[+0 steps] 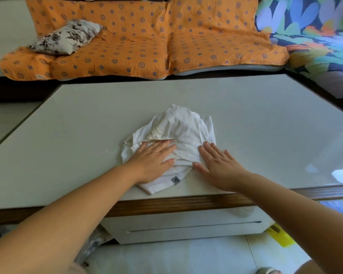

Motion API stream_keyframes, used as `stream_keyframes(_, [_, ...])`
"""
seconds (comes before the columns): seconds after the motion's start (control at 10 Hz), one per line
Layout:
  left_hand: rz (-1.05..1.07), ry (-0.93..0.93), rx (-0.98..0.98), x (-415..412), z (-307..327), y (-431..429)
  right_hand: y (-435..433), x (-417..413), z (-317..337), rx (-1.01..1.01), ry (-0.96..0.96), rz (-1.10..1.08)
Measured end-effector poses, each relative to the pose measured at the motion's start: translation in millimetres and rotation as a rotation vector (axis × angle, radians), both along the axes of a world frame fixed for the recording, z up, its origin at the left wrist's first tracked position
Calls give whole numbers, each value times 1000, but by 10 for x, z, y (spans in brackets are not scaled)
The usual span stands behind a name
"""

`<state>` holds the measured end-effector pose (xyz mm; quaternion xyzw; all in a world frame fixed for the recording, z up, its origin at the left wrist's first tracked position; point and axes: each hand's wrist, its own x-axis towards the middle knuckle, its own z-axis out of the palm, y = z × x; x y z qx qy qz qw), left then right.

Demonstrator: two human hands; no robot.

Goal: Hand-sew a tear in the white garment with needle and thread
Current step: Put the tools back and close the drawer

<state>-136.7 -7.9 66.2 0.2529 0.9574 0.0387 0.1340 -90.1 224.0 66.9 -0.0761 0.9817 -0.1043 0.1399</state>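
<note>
The white garment (pixel 178 127) lies bunched up on the white table (pixel 67 119), near its front edge, with a small grey label (pixel 175 180) at its near hem. My left hand (pixel 152 159) lies flat on the garment's left side, fingers straight. My right hand (pixel 216 161) presses flat on the garment's right edge and the tabletop, fingers straight. A thin white thread (pixel 112 148) curls on the table just left of the garment. No needle can be made out.
The table has a brown wooden front edge (pixel 186 202) and a white drawer (pixel 186 228) below. Behind it stands a sofa with an orange patterned cover (pixel 139 36) and a floral cushion (pixel 65 36). A colourful cloth (pixel 315 36) lies at the right. A yellow object (pixel 281 236) sits on the floor.
</note>
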Motion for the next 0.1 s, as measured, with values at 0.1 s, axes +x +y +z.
stream_keyframes(0.1, [22, -108, 36, -125, 270, 118, -50, -116, 241, -60, -63, 14])
